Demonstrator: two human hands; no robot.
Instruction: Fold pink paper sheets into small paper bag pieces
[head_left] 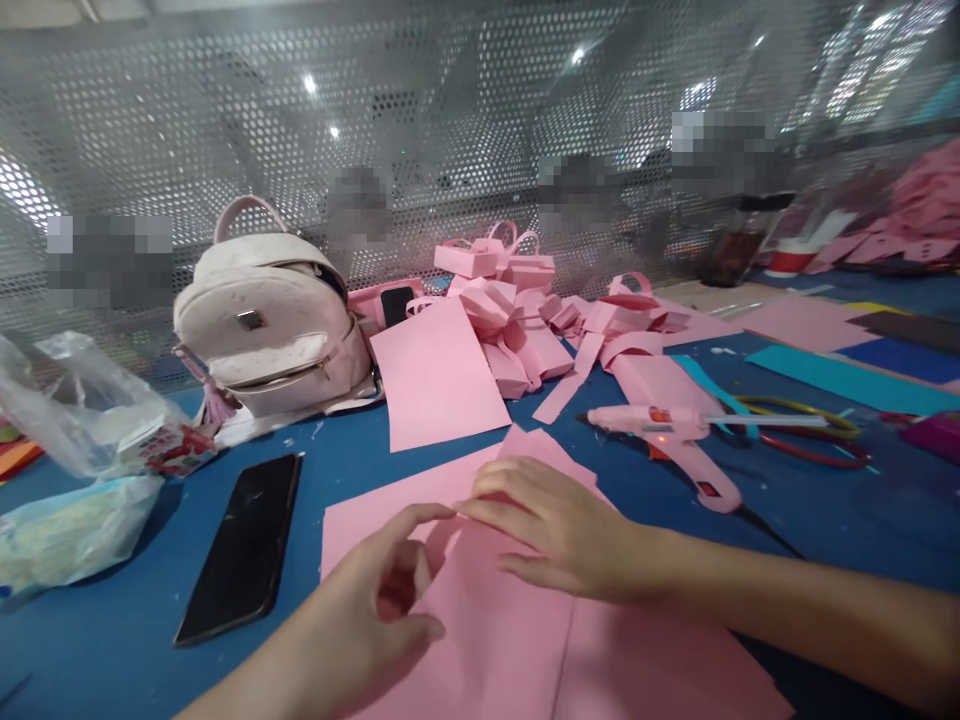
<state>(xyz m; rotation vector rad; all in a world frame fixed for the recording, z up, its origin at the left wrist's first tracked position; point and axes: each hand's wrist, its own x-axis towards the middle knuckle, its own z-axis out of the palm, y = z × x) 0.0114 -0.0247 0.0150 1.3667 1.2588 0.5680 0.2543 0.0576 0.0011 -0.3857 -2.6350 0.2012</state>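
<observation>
Left hand half-open, gripping nothing; right hand's loosely spread fingers rest ungripping on pink paper sheet: press evenly, edges aligned!

My one view comes from a camera on my head, facing forward and tilted down across the blue table. It sits close above the near side, so my left hand and right hand loom large near the middle. The wide frame takes in the clear plastic bag on the left, the pink glue gun on the right and the perforated panel at the far side.
</observation>
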